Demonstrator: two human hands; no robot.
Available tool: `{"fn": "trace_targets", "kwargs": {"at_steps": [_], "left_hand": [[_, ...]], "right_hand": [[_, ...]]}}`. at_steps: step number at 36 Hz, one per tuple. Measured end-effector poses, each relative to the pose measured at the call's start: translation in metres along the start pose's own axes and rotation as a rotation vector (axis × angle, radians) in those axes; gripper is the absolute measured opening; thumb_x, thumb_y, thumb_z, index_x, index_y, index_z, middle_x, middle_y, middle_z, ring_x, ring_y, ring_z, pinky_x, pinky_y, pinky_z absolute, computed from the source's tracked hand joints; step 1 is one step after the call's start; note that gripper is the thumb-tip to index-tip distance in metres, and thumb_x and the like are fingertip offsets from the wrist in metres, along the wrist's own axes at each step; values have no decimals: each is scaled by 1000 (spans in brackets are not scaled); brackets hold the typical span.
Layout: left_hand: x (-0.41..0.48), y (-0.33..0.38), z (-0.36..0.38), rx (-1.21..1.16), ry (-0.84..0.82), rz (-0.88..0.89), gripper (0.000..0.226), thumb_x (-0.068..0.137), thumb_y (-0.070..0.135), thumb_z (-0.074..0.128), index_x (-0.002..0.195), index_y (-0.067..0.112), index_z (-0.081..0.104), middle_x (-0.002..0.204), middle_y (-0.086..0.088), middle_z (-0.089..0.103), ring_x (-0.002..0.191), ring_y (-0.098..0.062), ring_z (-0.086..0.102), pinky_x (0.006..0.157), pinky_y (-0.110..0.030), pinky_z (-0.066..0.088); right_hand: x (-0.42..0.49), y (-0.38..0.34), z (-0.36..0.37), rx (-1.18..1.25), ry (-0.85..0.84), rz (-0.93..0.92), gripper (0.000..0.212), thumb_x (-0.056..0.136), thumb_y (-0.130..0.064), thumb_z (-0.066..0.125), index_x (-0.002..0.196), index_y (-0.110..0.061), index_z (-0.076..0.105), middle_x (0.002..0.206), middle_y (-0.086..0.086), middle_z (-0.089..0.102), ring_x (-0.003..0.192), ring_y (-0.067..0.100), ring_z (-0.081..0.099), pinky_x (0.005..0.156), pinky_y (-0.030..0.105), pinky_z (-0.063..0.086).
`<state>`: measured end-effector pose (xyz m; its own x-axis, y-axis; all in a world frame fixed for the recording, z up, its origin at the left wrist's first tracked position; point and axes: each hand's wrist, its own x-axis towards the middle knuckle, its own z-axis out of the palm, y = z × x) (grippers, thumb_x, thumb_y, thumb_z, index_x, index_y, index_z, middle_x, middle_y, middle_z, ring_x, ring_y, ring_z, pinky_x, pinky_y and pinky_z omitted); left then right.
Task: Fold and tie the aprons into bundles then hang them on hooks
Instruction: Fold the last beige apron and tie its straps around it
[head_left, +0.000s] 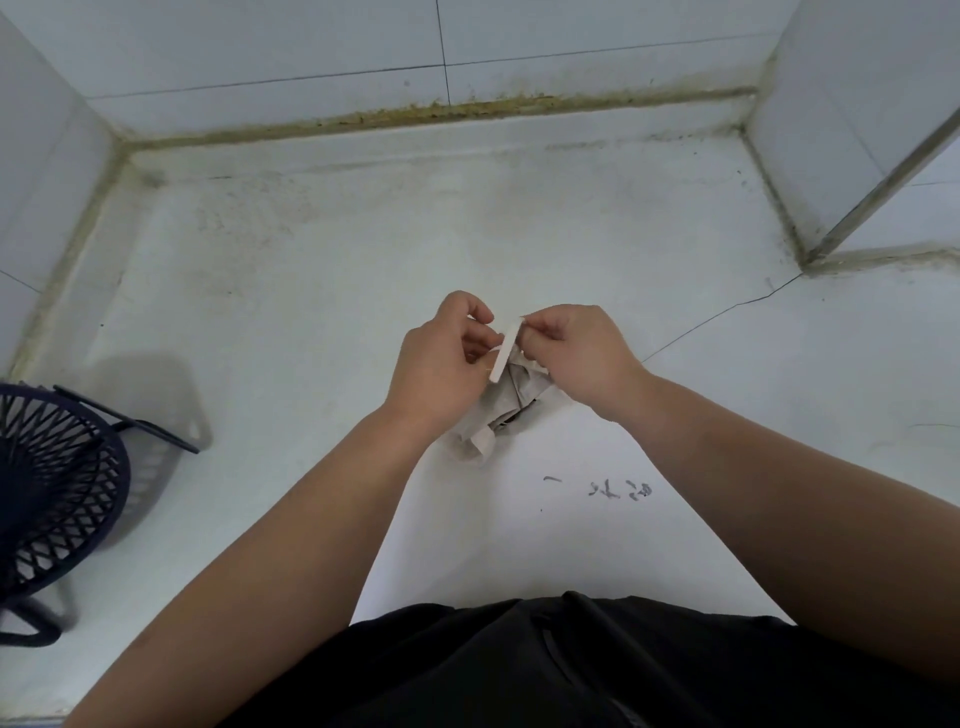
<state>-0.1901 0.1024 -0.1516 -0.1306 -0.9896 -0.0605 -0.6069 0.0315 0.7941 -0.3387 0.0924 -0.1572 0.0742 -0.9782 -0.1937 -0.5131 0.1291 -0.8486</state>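
Observation:
A small beige apron bundle (506, 410) hangs crumpled under my two hands, above a white surface (311, 312). A pale flat strap (505, 353) rises from the bundle between my hands. My left hand (441, 364) has its fingers curled at the strap's lower part. My right hand (576, 351) pinches the strap's top end. Most of the bundle is hidden behind my hands. No hook is in view.
A dark lattice-backed chair (57, 499) stands at the left, beside a grey plastic basket (161, 441). White tiled walls (311, 47) close in at the back and both sides. Dark scribbles (618, 488) mark the surface to the right of the bundle.

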Motion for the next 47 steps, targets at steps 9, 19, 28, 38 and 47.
{"fn": "trace_targets", "kwargs": {"at_steps": [9, 19, 28, 38, 47], "left_hand": [[-2, 2, 4, -74, -11, -2, 24, 86, 14, 66, 97, 24, 47, 80, 19, 65, 76, 14, 57, 65, -1, 36], [-2, -4, 6, -146, 44, -44, 24, 85, 13, 68, 92, 26, 49, 81, 17, 67, 71, 8, 60, 67, -5, 42], [-4, -8, 10, 28, 104, 70, 18, 83, 1, 61, 81, 20, 63, 88, 7, 62, 83, -9, 62, 77, -20, 50], [-6, -19, 16, 229, 189, 239, 9, 82, 11, 72, 88, 12, 78, 109, -6, 63, 103, -24, 57, 84, -10, 30], [-6, -20, 18, 221, 253, 340, 22, 82, 30, 59, 87, 20, 78, 109, -7, 60, 101, -11, 44, 80, -26, 39]], "right_hand": [[1, -6, -1, -53, -4, 54, 29, 93, -23, 57, 82, 2, 68, 73, 14, 63, 65, 18, 49, 64, 31, 44], [-1, -8, -5, -306, -242, -49, 27, 94, -17, 49, 71, -6, 57, 63, 0, 44, 60, 15, 39, 49, 21, 26], [-1, -7, 1, -101, -179, 105, 25, 95, -14, 49, 72, -5, 53, 77, 8, 51, 66, 17, 38, 52, 26, 25], [1, -11, -9, 291, -253, 419, 13, 92, -4, 48, 80, -9, 50, 63, 5, 42, 53, 15, 32, 50, 26, 23], [3, -11, -6, 311, -254, 409, 23, 93, -10, 52, 70, -11, 48, 64, 5, 42, 55, 16, 33, 51, 26, 24]]}}
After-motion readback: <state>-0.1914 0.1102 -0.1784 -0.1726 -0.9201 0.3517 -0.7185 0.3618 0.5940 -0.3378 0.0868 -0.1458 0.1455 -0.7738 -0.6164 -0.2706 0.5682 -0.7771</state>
